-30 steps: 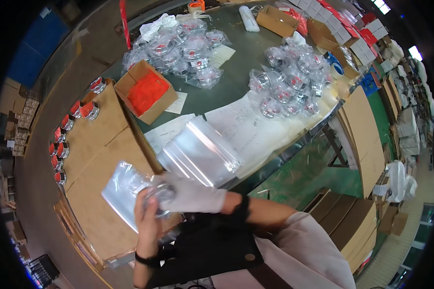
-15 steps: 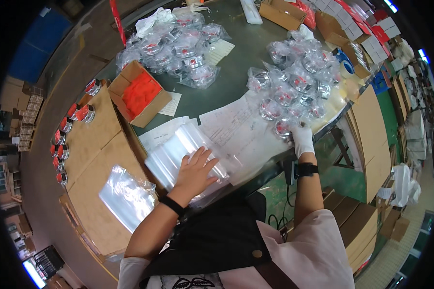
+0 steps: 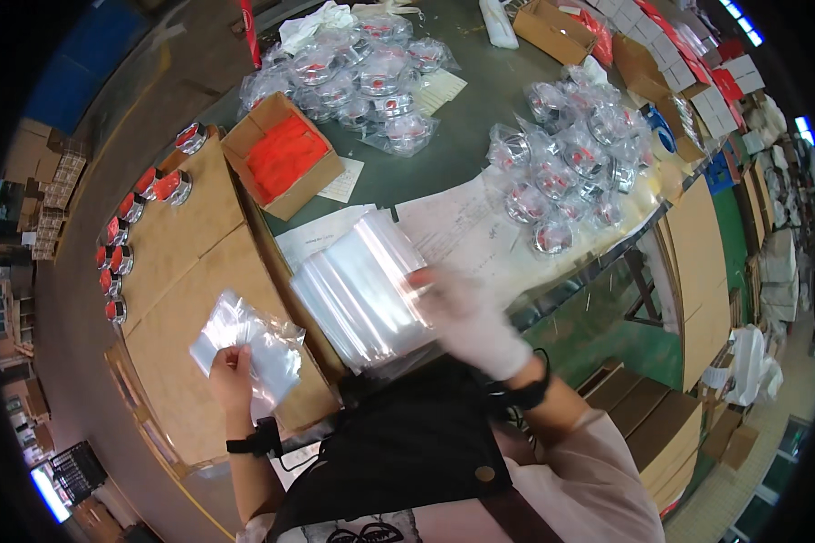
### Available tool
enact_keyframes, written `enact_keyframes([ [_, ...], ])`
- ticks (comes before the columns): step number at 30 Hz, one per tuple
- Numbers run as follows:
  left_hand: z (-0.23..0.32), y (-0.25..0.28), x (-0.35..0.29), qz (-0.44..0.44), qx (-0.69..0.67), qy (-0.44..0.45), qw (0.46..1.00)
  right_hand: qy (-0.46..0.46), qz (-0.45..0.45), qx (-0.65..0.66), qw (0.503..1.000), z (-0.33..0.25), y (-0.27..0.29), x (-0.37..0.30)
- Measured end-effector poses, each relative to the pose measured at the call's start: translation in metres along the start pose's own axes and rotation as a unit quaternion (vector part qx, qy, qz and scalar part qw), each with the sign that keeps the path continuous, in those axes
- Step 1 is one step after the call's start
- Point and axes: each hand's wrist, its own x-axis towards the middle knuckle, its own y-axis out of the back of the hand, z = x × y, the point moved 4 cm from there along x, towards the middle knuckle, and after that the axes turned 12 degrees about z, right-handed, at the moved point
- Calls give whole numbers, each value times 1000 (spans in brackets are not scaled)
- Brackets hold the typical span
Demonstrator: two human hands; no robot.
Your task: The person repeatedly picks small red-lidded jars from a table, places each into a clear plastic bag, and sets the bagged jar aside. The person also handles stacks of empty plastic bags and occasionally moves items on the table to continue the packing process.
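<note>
My bare left hand (image 3: 232, 373) pinches the edge of a clear plastic bag (image 3: 276, 366) on the cardboard at the left. My right hand (image 3: 480, 328), in a white glove, is smeared by motion; it is by the right edge of a stack of clear plastic bags (image 3: 362, 288) in front of me. Whether its fingers hold anything cannot be seen. Bagged round metal pieces with red marks form one heap (image 3: 570, 158) at the right and another heap (image 3: 353, 77) at the far left.
An open carton (image 3: 326, 172) of red pieces stands behind the bag stack. Several unbagged round metal pieces with red tops (image 3: 172, 187) line the far left edge of the cardboard (image 3: 186, 249). Written paper sheets (image 3: 457, 222) lie on the table. Cartons (image 3: 552, 32) stand at the back right.
My left hand has moved left from the bag stack to the loose bag and pinched it. My right hand has left the right heap and come over to the stack.
</note>
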Motion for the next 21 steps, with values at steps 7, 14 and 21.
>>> enact_keyframes([
  [7, 49, 61, -32, 11, -157, -138, 978, 122, -241, 66, 960, -87, -211, -19],
  [14, -37, 113, -16, -21, -375, 87, 923, -57, -263, 106, 957, -126, -281, -14],
  [21, -76, 139, 6, -97, -613, 153, 769, -24, -288, 151, 945, -180, -359, -73],
])
